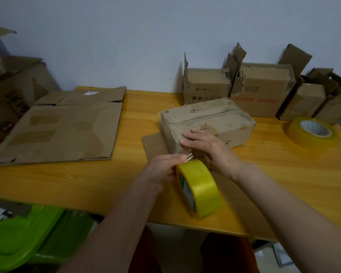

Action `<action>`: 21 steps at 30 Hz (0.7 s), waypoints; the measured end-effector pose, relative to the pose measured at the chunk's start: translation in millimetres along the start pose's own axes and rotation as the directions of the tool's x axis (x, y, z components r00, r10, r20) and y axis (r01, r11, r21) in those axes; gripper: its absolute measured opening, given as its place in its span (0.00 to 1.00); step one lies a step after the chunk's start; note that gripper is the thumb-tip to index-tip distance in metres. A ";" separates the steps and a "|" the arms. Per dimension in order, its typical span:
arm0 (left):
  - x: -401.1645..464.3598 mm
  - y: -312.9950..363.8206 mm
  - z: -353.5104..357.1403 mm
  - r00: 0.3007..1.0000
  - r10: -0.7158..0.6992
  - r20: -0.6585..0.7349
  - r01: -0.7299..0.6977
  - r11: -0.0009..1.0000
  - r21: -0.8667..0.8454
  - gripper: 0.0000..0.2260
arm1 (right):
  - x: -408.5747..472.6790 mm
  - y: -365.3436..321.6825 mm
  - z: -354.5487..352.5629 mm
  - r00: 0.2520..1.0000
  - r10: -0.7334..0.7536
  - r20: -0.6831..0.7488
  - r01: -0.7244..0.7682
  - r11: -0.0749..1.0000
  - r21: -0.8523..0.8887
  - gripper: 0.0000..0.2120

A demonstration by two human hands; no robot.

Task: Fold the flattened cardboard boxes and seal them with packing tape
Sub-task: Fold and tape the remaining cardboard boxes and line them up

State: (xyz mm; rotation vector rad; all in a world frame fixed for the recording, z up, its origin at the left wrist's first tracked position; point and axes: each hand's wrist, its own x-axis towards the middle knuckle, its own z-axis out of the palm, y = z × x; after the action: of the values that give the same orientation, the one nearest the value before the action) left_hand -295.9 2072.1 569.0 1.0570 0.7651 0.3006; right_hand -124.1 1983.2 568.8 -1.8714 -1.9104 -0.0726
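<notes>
Box (pixel 215 123) sits mid-bench, just beyond both hands, long axis running left-near to right-far | left hand (pixel 163 170) pinches the tape strip off the yellow tape roll (pixel 200 189) | right hand (pixel 211 148), nearer, presses flat-fingered on the box's near-left corner | guessing the tape goes over that end next

A wooden table (pixel 87 180) against a pale wall (pixel 106 36); perhaps green plastic stools (pixel 28 239) below

Two bare forearms reach forward from the lower edge of the view. The left hand (pixel 161 170) curls its fingers in a pinching grip, thumb hidden. The right hand (pixel 209 148) lies palm down, fingers straight and pressing flat.
</notes>
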 end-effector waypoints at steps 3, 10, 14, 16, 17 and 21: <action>-8.2 3.0 0.8 0.987 -0.044 0.157 0.034 0.997 0.065 0.03 | 0.2 3.0 2.1 1.000 0.009 -0.001 -0.010 1.000 -0.012 0.33; -21.6 -4.9 16.1 0.974 0.216 0.067 -0.216 0.976 0.003 0.03 | -6.6 -30.3 -18.9 0.912 0.352 -0.210 -0.199 0.828 0.524 0.16; -26.4 5.1 26.9 0.924 0.372 0.088 -0.381 0.917 0.118 0.03 | -29.3 -55.8 -32.9 0.800 0.600 0.009 -0.297 0.383 0.875 0.14; -29.3 6.6 37.9 0.905 0.410 0.112 -0.425 0.888 0.175 0.04 | -37.0 -62.1 -33.4 0.761 0.641 0.098 -0.332 0.256 0.908 0.11; -31.2 6.6 44.1 0.890 0.442 0.112 -0.456 0.869 0.194 0.05 | -39.0 -65.5 -35.2 0.730 0.673 0.120 -0.323 0.184 0.929 0.09; -36.5 2.9 60.9 0.775 0.632 0.010 -0.580 0.705 0.408 0.08 | -44.5 -71.6 -40.9 0.647 0.745 0.162 -0.233 -0.010 0.972 0.10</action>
State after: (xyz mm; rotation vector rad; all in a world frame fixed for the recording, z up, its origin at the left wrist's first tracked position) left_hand -279.3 2012.1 603.2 1.6866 0.5768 0.8211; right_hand -182.5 1922.2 609.3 -1.2428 -0.4115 0.7664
